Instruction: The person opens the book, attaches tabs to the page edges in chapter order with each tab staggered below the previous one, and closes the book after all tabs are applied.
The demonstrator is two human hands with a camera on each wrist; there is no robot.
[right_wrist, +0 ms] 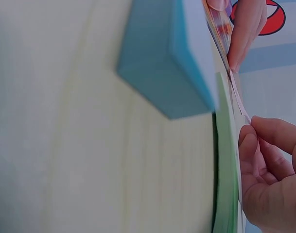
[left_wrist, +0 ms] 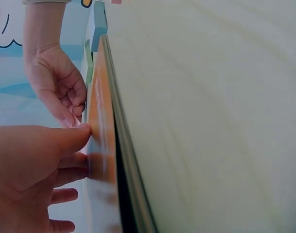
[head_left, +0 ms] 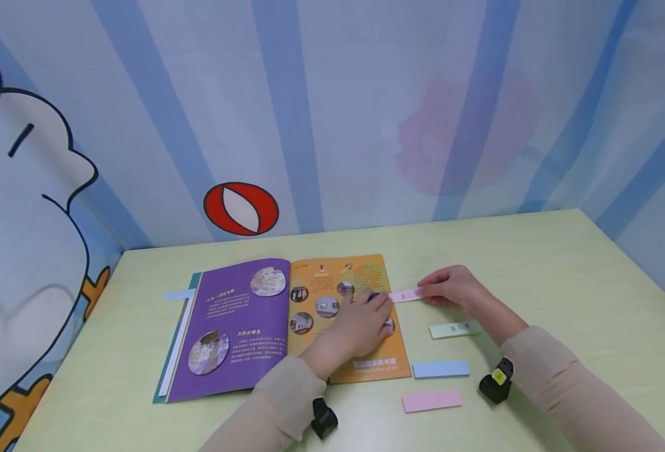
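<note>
An open book (head_left: 236,351) lies on the table, with a purple page at left and an orange page at right. My left hand (head_left: 360,323) rests on the orange page (left_wrist: 100,121), its fingertips near the right edge. Between thumb and fingers, my right hand (head_left: 453,289) pinches the outer end of a pink sticky strip (head_left: 404,295) with small dark marks on it. The strip's other end meets the page edge beside my left fingertips. In the right wrist view, the strip (right_wrist: 239,99) stretches from the book to my right hand (right_wrist: 271,167).
A green sticky note pad (head_left: 453,329), a blue pad (head_left: 441,369) and a pink pad (head_left: 431,401) lie in a column right of the book. A pale blue strip (head_left: 180,294) sticks out from the book's left edge. A striped backdrop (head_left: 355,125) stands behind the table.
</note>
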